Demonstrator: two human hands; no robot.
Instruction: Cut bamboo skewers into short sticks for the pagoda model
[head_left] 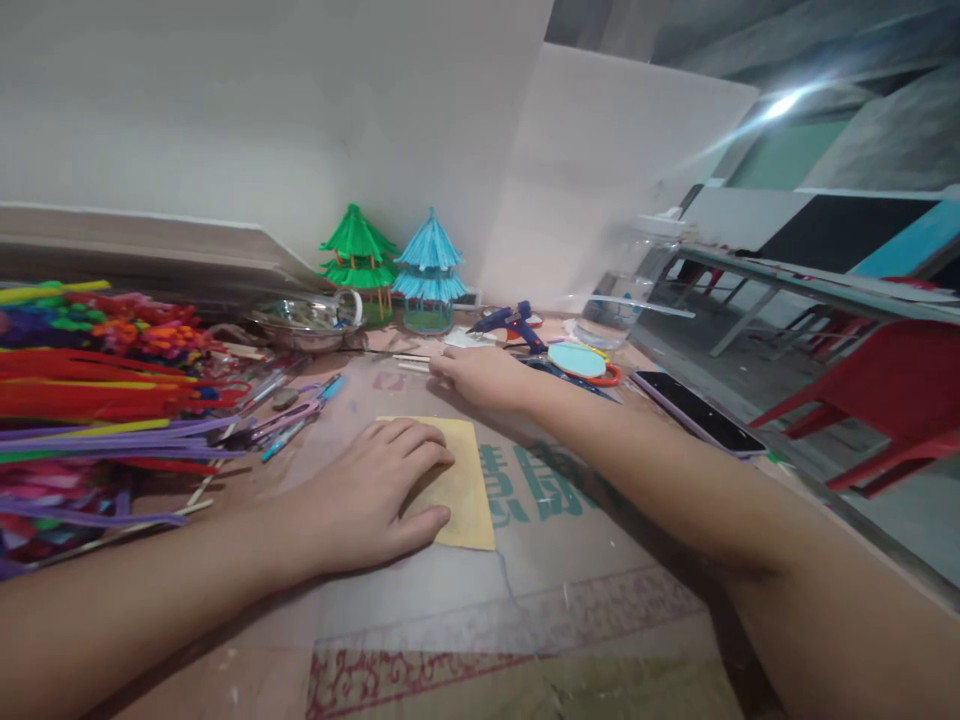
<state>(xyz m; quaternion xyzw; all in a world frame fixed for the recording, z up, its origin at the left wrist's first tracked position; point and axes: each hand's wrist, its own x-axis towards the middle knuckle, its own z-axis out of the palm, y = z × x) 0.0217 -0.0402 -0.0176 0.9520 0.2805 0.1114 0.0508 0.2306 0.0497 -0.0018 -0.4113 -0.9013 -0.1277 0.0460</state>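
Observation:
My left hand [394,490] lies flat, fingers apart, on a yellow sheet of paper [471,485]. The sheet rests on a clear mat with green characters beneath it. Farther forward, my right hand [480,377] is low over the table with its fingers bent together. Its fingertips meet the ends of some thin pale wooden sticks [411,362]; whether they grip one is hidden. Just beyond that hand are a blue glue gun [510,322] and a white scrap [466,337]. A light-blue disc [576,359] lies over orange-handled scissors [611,376] to its right.
Bundles of coloured pipe cleaners [97,385] fill the left side. Green [358,262] and blue [430,268] model pavilions stand at the back, beside a metal bowl [307,325]. A clear water container [616,300] and a phone [697,412] are at the right, near the edge.

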